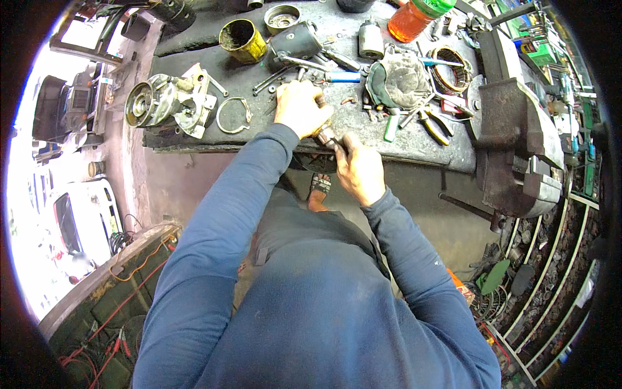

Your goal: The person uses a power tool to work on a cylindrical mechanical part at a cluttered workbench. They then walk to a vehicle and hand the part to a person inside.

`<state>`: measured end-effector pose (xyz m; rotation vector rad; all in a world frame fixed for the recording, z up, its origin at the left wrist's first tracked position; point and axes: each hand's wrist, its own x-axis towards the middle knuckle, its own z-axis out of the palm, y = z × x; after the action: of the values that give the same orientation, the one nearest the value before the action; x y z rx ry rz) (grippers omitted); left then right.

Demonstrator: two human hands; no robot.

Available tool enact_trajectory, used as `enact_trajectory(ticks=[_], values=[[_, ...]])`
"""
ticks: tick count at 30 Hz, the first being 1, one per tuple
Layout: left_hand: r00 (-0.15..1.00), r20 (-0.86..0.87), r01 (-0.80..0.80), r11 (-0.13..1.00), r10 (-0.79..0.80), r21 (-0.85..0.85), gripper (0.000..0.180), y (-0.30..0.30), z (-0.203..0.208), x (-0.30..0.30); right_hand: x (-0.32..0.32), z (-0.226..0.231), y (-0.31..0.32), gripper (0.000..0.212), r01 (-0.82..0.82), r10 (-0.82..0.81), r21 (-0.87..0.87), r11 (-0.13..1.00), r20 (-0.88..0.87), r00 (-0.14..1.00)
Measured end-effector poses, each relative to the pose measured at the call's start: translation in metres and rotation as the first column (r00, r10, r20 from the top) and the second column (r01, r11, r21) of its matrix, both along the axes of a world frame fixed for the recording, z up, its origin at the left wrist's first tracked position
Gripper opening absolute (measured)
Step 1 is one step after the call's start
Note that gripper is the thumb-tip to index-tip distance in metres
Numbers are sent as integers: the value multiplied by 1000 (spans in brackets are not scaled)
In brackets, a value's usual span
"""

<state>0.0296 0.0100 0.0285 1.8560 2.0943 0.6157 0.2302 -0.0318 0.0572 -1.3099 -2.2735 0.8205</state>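
Note:
At the front edge of the workbench (278, 144), my two hands meet around a metal shaft part (326, 136) with a brownish cylindrical section. My left hand (302, 109) wraps round its upper end, hiding most of that end. The fingers and thumb of my right hand (360, 168) pinch its lower, thinner end. Just beyond my left hand lie a blue-handled tool (342, 77) and a dark cylindrical motor body (295, 41). A metal clamp ring (234, 115) rests to the left, near a cast metal housing (170, 102).
A yellow can (243, 41) and a bottle of orange liquid (409, 22) stand at the back. Right of my hands are a grey cloth (403, 78), a copper-wound ring (451, 70) and pliers (434, 128). A large bench vise (518, 136) juts out at the right edge.

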Motion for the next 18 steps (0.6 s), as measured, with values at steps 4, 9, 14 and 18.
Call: enact_trajectory(ticks=[4, 9, 14, 18], values=[[1000, 1, 23, 1000, -23, 2, 31, -3, -3, 2, -10, -4, 2, 13, -54, 45, 185, 981, 53, 998], [1000, -21, 17, 1000, -17, -19, 30, -1, -1, 2, 6, 3, -6, 16, -203, 155, 318, 926, 170, 973], [1000, -3, 21, 1000, -21, 0, 32, 2, 0, -1, 0, -9, -3, 13, -148, 110, 344, 927, 128, 986], [1000, -14, 12, 999, -11, 50, 34, 0, -3, -4, -13, -12, 2, 11, -92, 82, 327, 940, 44, 996]])
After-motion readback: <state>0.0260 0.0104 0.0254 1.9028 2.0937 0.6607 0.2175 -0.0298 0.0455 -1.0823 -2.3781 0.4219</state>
